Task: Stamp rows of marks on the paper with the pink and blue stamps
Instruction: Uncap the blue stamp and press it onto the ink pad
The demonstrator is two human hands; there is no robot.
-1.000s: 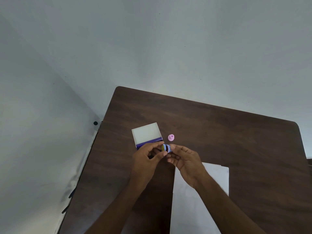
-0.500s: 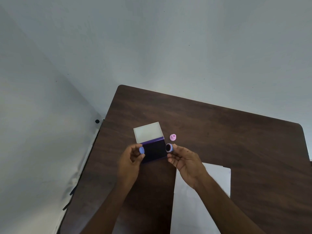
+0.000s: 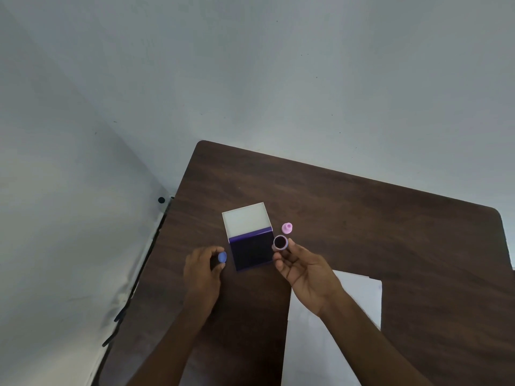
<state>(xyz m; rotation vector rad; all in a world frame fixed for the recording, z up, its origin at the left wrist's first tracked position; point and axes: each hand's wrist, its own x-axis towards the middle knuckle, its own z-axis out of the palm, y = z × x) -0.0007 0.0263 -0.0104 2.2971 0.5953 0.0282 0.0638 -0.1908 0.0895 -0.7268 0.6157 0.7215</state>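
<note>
My right hand (image 3: 303,270) pinches the blue stamp (image 3: 280,242) by its body, its dark inked face turned up toward me, just right of the ink pad. In my left hand (image 3: 202,270), the stamp's blue cap (image 3: 222,257) sits between the fingertips, left of the pad. The ink pad (image 3: 252,253) lies open on the table, its dark purple surface exposed and its white lid (image 3: 246,220) folded back. The pink stamp (image 3: 287,228) stands on the table beyond my right hand. A white sheet of paper (image 3: 359,296) lies under my right forearm, partly hidden by it.
The dark wooden table (image 3: 362,218) stands against a pale wall, its left edge close to the corner. Black cables (image 3: 131,291) hang beside the table's left edge.
My hands pulled apart: the left drew the cap off the blue stamp and moved left of the ink pad. The right turned the stamp's inked face upward.
</note>
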